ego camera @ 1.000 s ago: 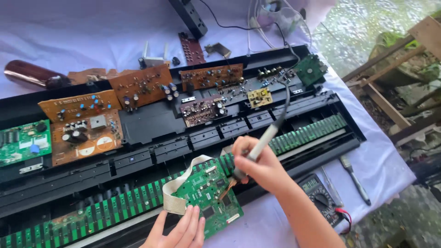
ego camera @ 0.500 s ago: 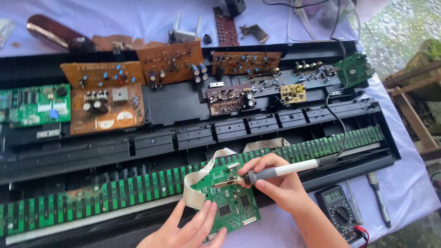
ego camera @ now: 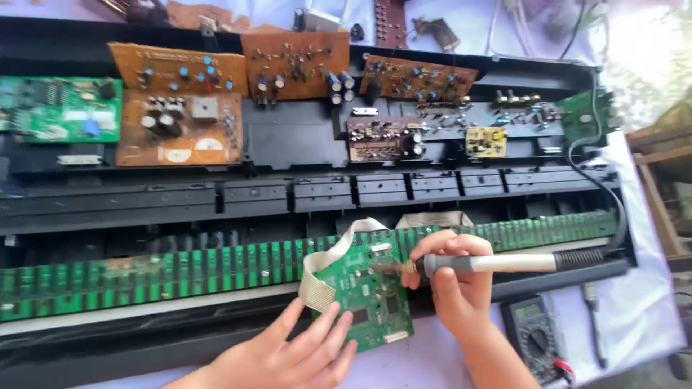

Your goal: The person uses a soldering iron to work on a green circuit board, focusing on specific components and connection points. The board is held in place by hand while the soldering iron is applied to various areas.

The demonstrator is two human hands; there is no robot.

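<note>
While the right hand (ego camera: 454, 288) grips it, the soldering iron (ego camera: 497, 264) lies level (tip leftward)

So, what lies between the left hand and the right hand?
In the head view, the small green circuit board lies between the left hand and the right hand, which holds the soldering iron.

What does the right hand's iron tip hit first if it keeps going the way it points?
Likely the small green circuit board: the right hand aims the soldering iron leftward at its upper edge, though contact is unclear.
</note>
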